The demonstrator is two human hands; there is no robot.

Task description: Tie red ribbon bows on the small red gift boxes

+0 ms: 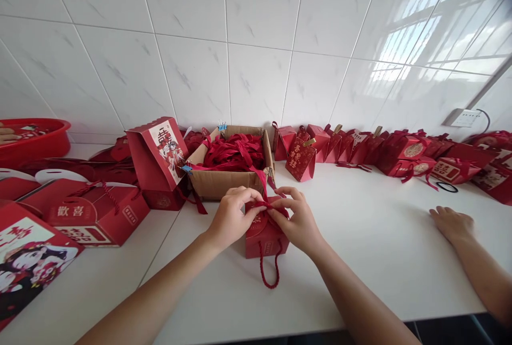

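A small red gift box (256, 246) stands on the white table in front of me, its twisted red cord handle (270, 285) hanging down the near side. On its top, my left hand (234, 214) pinches a dark red ribbon (264, 205) between thumb and fingers. From the other side my right hand (298, 219) grips the same ribbon, fingers bent close to the left ones. The exact shape of the ribbon between the fingertips is partly hidden. Just behind the box sits an open cardboard box (224, 184) heaped with loose red ribbons (236, 153).
Red gift boxes (100, 211) crowd the left side, with a tall red box (158, 161) beside the cardboard. More small boxes (302, 159) line the wall. At right another person's hand (454, 225) rests on the table; a red basin (40, 142) stands far left.
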